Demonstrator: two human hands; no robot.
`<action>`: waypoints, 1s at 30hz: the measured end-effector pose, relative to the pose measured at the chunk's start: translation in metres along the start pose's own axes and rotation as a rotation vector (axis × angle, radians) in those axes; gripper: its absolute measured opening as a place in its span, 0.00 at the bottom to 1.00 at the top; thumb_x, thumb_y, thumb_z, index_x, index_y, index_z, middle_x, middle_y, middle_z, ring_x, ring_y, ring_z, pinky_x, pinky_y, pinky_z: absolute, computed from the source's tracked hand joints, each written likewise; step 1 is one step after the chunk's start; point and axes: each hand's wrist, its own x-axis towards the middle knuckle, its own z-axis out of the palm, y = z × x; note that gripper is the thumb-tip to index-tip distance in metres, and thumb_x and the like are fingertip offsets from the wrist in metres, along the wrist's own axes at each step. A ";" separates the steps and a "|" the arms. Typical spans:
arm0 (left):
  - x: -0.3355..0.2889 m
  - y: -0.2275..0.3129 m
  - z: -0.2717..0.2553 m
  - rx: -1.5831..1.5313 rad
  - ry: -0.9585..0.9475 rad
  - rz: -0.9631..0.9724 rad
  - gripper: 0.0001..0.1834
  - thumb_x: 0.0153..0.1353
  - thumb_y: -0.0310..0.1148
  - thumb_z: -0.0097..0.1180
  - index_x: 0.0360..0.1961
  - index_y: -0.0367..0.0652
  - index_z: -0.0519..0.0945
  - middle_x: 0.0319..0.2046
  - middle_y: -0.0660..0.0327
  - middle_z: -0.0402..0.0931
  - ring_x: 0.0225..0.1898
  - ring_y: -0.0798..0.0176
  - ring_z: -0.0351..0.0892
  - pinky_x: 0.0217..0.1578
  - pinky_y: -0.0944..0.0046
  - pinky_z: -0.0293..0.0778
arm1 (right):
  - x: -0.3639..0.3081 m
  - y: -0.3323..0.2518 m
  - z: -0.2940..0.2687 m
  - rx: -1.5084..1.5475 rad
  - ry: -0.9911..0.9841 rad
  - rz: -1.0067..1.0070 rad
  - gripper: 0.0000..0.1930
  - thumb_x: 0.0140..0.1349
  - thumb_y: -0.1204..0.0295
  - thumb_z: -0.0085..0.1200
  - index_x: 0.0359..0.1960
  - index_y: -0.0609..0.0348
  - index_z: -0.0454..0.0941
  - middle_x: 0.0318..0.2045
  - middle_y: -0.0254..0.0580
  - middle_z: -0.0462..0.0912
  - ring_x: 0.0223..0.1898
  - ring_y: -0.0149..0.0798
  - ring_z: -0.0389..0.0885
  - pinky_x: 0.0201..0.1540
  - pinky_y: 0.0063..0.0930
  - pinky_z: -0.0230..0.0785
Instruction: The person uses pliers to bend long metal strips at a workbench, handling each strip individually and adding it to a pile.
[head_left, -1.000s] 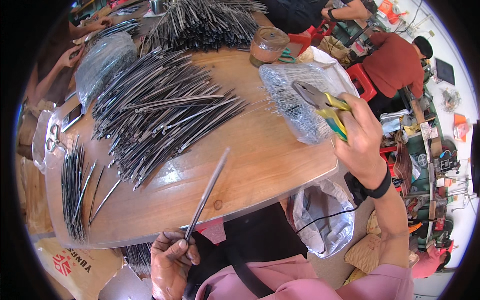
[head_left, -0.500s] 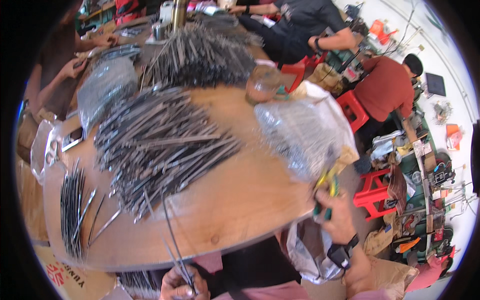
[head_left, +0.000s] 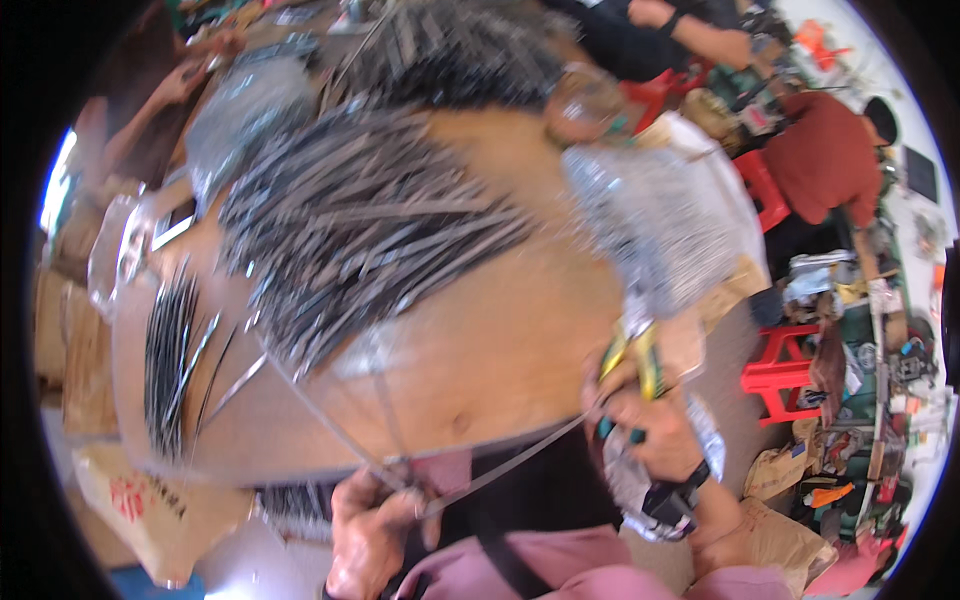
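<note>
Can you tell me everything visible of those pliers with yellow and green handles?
The metal pliers with yellow and green handles sit in the bare right hand, head pointing away from the person, toward the clear plastic bag of thin pieces. The spread grips look like plastic or rubber; blur hides whether the jaws touch.

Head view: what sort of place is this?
Probably a workshop for hand work: dark thin strips heaped on a wooden table, yellow-handled pliers in the right hand.

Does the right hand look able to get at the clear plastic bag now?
Probably yes: the clear plastic bag lies just past the right hand, unblocked, though the pliers it grips may hinder.
</note>
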 end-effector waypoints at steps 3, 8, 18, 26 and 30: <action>-0.007 -0.001 -0.001 0.120 0.056 -0.005 0.06 0.54 0.18 0.57 0.34 0.29 0.76 0.24 0.48 0.78 0.16 0.60 0.74 0.17 0.67 0.71 | 0.006 -0.003 0.005 -0.133 -0.024 -0.203 0.08 0.52 0.75 0.64 0.32 0.66 0.82 0.40 0.46 0.78 0.37 0.33 0.75 0.42 0.27 0.67; -0.005 -0.009 -0.005 0.167 -0.044 0.000 0.06 0.58 0.18 0.58 0.37 0.29 0.77 0.26 0.51 0.80 0.19 0.66 0.75 0.21 0.70 0.72 | 0.012 0.001 -0.002 0.244 -0.080 -0.106 0.11 0.51 0.73 0.66 0.32 0.67 0.81 0.44 0.48 0.75 0.38 0.37 0.74 0.41 0.29 0.66; -0.001 -0.014 -0.008 0.125 -0.082 -0.059 0.08 0.61 0.20 0.59 0.41 0.32 0.78 0.28 0.57 0.81 0.23 0.72 0.75 0.26 0.73 0.72 | 0.014 0.007 0.011 0.102 -0.094 -0.036 0.10 0.51 0.74 0.67 0.31 0.67 0.81 0.42 0.46 0.77 0.36 0.33 0.75 0.40 0.24 0.67; -0.008 -0.010 -0.004 0.277 -0.104 -0.049 0.05 0.60 0.17 0.57 0.39 0.30 0.78 0.27 0.59 0.80 0.25 0.73 0.75 0.28 0.74 0.71 | 0.028 -0.020 0.004 -0.784 -0.298 -0.526 0.13 0.47 0.74 0.67 0.34 0.64 0.81 0.40 0.45 0.78 0.36 0.40 0.80 0.38 0.31 0.71; -0.005 -0.011 -0.008 0.379 -0.183 -0.148 0.04 0.59 0.17 0.57 0.37 0.31 0.79 0.26 0.62 0.80 0.26 0.74 0.75 0.29 0.74 0.71 | 0.027 -0.014 0.037 -1.015 -0.367 -0.691 0.11 0.42 0.78 0.61 0.30 0.65 0.79 0.38 0.47 0.77 0.36 0.47 0.77 0.41 0.38 0.69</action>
